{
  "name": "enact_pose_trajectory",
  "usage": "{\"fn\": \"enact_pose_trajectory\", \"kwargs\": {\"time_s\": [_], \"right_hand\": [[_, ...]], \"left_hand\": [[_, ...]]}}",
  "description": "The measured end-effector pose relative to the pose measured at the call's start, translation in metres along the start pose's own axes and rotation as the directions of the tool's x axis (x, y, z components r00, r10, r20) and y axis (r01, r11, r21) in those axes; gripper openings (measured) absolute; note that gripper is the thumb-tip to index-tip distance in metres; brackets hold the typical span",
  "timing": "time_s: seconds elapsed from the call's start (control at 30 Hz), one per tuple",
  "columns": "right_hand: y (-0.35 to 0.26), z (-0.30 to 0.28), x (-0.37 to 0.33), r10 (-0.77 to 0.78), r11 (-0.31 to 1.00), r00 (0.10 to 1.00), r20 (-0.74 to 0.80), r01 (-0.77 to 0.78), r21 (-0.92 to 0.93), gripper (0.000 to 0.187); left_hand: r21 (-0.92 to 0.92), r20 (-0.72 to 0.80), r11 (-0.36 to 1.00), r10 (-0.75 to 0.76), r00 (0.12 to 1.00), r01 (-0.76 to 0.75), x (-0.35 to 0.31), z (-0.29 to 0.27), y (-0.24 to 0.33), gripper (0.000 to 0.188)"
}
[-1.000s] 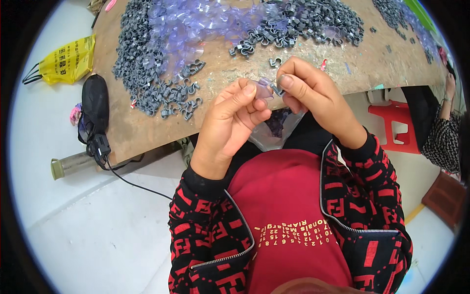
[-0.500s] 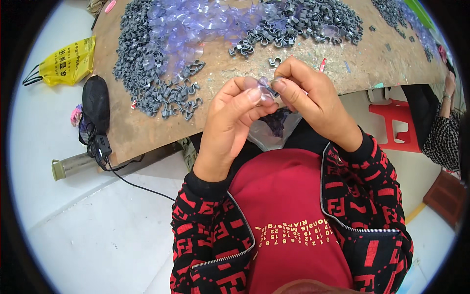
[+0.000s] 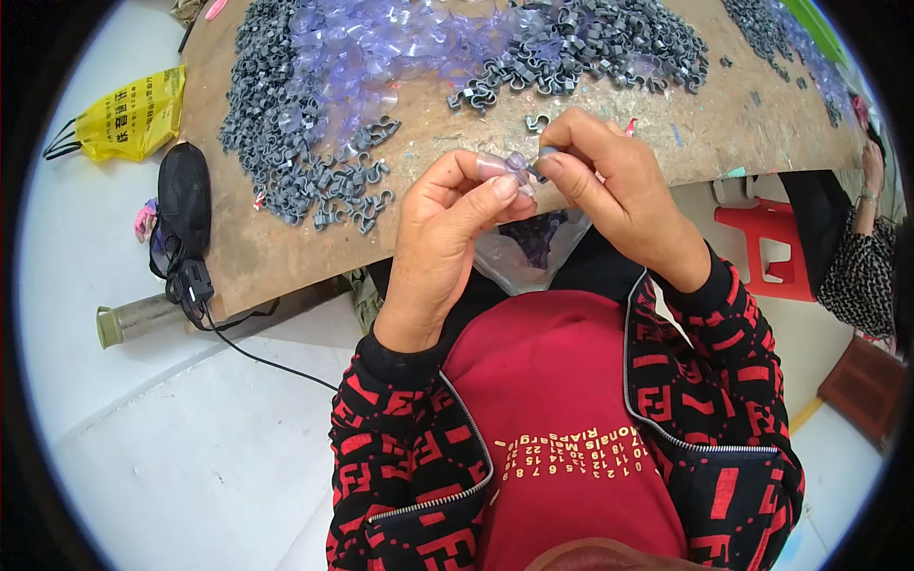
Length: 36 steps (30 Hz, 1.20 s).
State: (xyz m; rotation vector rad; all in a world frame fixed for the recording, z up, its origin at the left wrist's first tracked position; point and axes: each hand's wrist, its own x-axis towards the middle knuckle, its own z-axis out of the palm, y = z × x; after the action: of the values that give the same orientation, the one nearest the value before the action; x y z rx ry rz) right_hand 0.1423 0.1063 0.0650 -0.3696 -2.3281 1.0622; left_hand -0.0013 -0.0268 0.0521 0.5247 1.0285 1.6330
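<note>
My left hand (image 3: 440, 224) pinches a clear, purplish suction cup (image 3: 492, 167) between thumb and fingers, just above the table's near edge. Against its knob, my right hand (image 3: 614, 186) grips a small grey plastic clip (image 3: 537, 171), mostly hidden by the fingertips. The two pieces meet, but I cannot tell whether they are joined. Beyond my right fingers, a single grey clip (image 3: 537, 123) lies on the table. Farther back are a heap of clear suction cups (image 3: 352, 57) and piles of grey clips (image 3: 262, 114).
An open clear plastic bag (image 3: 514, 271) hangs below the worn wooden table (image 3: 428, 124). On the left are a black case (image 3: 184, 200), a yellow bag (image 3: 133, 119) and a bottle (image 3: 143, 319). A red stool (image 3: 766, 243) and another person's arm (image 3: 864, 205) are on the right.
The suction cup has turned in my left fingers, its cup side now toward the left. My right hand has shifted slightly, and the clip shows more against the knob.
</note>
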Motion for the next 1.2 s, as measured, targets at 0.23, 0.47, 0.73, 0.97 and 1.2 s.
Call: {"fn": "enact_pose_trajectory", "kwargs": {"time_s": [0.23, 0.47, 0.73, 0.97, 1.2], "right_hand": [[0.004, -0.001, 0.0, -0.158, 0.96, 0.987, 0.013, 0.157, -0.233, 0.012], [0.006, 0.003, -0.003, -0.288, 0.938, 0.957, -0.017, 0.278, -0.207, 0.018], [0.006, 0.002, -0.008, -0.261, 0.95, 0.963, -0.061, 0.245, -0.193, 0.014], [0.005, 0.003, -0.013, -0.063, 0.997, 0.998, -0.018, 0.064, 0.047, 0.011], [0.007, 0.001, -0.006, -0.402, 0.885, 0.915, -0.049, 0.374, -0.277, 0.022]], "left_hand": [[0.183, -0.038, 0.981, 0.076, 0.996, -0.068, -0.001, 0.006, -0.001, 0.006], [0.335, 0.01, 0.927, 0.172, 0.985, -0.166, -0.004, 0.009, 0.005, 0.009], [0.522, 0.064, 0.781, 0.364, 0.929, -0.342, -0.003, 0.009, 0.003, 0.006], [0.662, 0.161, 0.619, 0.433, 0.887, -0.422, -0.001, 0.01, 0.003, 0.007], [0.804, 0.436, 0.077, 0.597, 0.673, -0.59, -0.001, 0.016, 0.006, 0.011]]}}
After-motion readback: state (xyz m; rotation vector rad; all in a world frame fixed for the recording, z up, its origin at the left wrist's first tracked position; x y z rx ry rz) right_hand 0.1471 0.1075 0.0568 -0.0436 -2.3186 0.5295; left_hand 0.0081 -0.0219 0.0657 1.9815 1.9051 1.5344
